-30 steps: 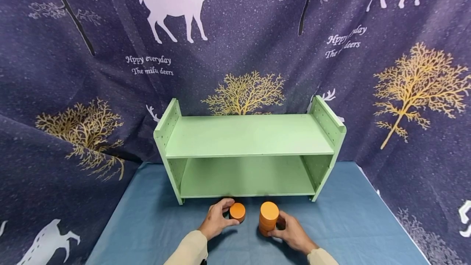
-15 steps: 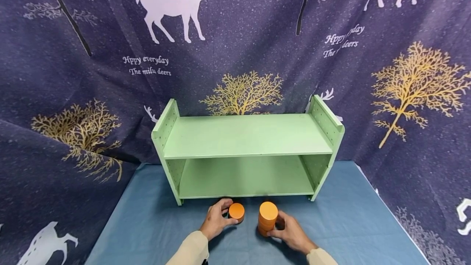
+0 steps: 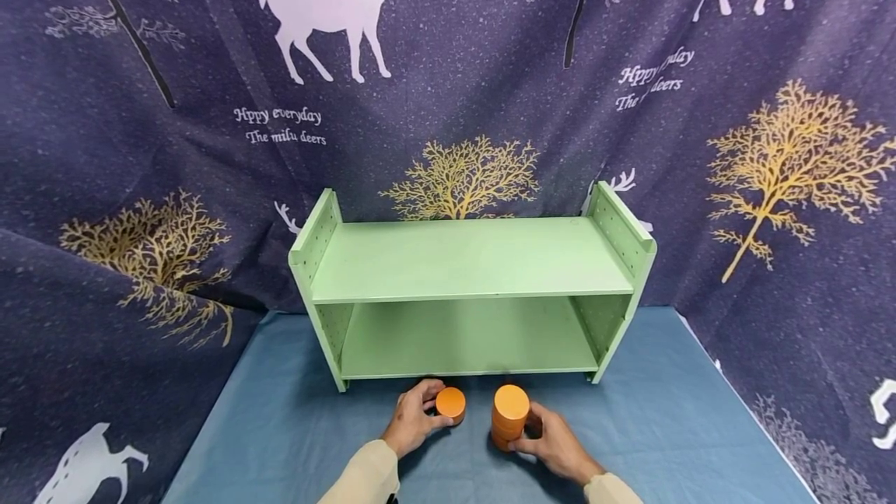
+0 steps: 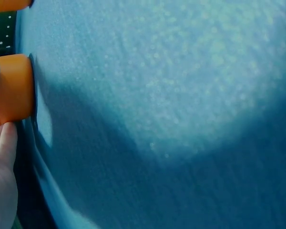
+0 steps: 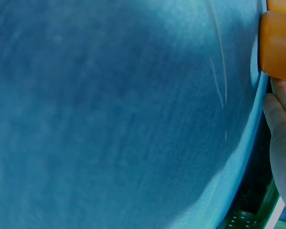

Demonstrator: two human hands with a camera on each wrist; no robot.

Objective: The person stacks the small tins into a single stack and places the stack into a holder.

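Observation:
Thumb and fingers of my left hand (image 3: 414,417) grip a short, round orange canister (image 3: 450,405) at its left side, near the front of the green shelf (image 3: 472,259). In the left wrist view a seam runs round this canister (image 4: 15,90), with fingers (image 4: 7,143) against its side. To the right, a taller orange cylinder (image 3: 510,414) stands upright, seams ringing its side like canisters stacked together. My right hand (image 3: 556,444) holds it low from the right. The right wrist view shows fingers (image 5: 281,98) at an orange canister (image 5: 279,45), cut off by the frame edge.
The two-level green shelf stands behind both hands, with raised side panels (image 3: 621,220) and its lower board (image 3: 469,337) close behind the canisters. Blue cloth (image 3: 252,442) covers the table. A dark purple curtain (image 3: 448,61) printed with deer and trees hangs behind and at the sides.
The head view has shifted very slightly. Both hands keep their grip, and the orange canister and cylinder stay in place.

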